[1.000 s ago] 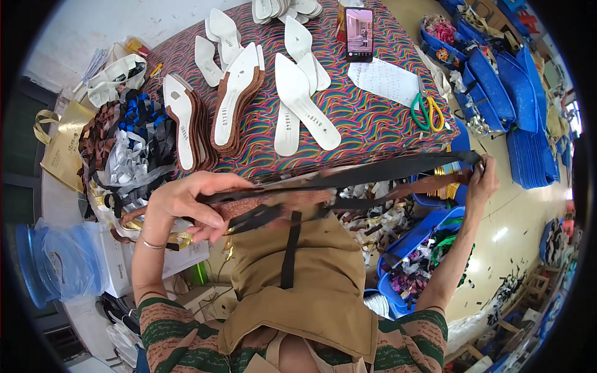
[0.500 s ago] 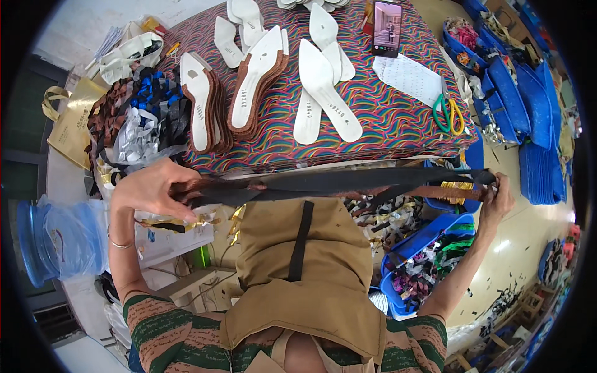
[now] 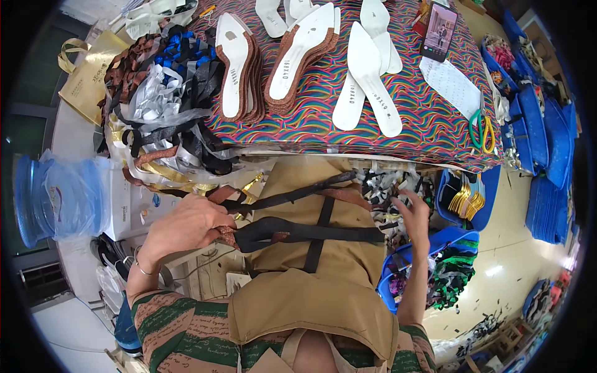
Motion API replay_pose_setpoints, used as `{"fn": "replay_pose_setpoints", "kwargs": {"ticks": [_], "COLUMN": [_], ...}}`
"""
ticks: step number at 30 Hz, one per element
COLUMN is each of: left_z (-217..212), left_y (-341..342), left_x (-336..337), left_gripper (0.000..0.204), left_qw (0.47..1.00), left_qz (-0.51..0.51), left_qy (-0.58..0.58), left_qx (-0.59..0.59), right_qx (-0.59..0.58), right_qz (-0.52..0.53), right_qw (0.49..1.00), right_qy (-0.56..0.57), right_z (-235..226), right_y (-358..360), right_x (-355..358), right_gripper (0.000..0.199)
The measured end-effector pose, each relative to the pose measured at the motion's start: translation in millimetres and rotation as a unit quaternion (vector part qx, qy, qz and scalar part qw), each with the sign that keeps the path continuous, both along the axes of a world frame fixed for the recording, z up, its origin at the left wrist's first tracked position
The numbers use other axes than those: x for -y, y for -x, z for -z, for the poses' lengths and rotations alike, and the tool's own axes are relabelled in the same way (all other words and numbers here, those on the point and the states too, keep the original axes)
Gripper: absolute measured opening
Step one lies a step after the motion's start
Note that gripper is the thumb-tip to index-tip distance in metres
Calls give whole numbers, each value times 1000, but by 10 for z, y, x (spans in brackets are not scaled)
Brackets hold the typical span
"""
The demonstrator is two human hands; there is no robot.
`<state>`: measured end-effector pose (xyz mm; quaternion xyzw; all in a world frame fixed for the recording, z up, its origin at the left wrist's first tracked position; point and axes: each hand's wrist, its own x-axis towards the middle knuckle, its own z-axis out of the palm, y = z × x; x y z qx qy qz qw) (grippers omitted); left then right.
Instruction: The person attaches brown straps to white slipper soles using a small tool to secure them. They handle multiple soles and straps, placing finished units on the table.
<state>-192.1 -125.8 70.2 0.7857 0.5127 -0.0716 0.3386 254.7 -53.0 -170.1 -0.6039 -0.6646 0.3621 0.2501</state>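
Observation:
My left hand (image 3: 186,227) is closed round a bunch of black and brown strips at the left of my lap. From it the black strips (image 3: 311,232) run rightward in two strands across my brown apron (image 3: 311,298), and a brown strip (image 3: 348,198) shows beside the upper strand. Fingers apart, my right hand (image 3: 415,217) is raised just past the strips' loose ends and holds nothing that I can see. Beyond my left hand, a tangled heap of strips (image 3: 155,99) in silver, black, blue and brown hangs over the table's left edge.
Stacked insoles (image 3: 239,78) and loose white insoles (image 3: 373,87) lie on the patterned table cover (image 3: 298,127). Scissors (image 3: 482,130), a phone (image 3: 439,31) and a paper sheet (image 3: 451,84) are at its right. Blue bins (image 3: 460,235) stand on the right; a water bottle (image 3: 62,199) is at far left.
My right hand has let go of the strips' ends and moved left. My left hand has come lower and inward, still gripping. The stretched strips now lie slack over the apron, and the view has shifted.

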Motion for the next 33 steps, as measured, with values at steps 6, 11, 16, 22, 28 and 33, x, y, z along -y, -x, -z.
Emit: {"fn": "replay_pose_setpoints", "kwargs": {"ticks": [6, 11, 16, 22, 28, 33], "left_z": [-80, 11, -7, 30, -53, 120], "left_y": [7, 212, 275, 199, 215, 294], "left_x": [63, 182, 189, 178, 125, -64], "left_gripper": [20, 21, 19, 34, 24, 25], "left_qw": [1000, 995, 992, 996, 990, 988], "left_qz": [-21, -81, -94, -66, -127, -138], "left_qy": [-6, -20, -11, -45, -46, 18], "left_qx": [-21, -57, -78, -45, -31, 72], "right_qx": [56, 149, 128, 12, 95, -293], "right_qz": [-240, -177, -3, -185, -267, -267], "right_qw": [966, 967, 991, 974, 959, 918], "right_qy": [-73, -102, -40, -131, -25, 28], "right_z": [35, 573, 341, -7, 313, -918], "right_y": [1193, 655, 323, 1087, 1383, 1951], "right_x": [-220, -281, -385, -321, -156, -58], "right_gripper": [37, 16, 10, 17, 34, 45]}}
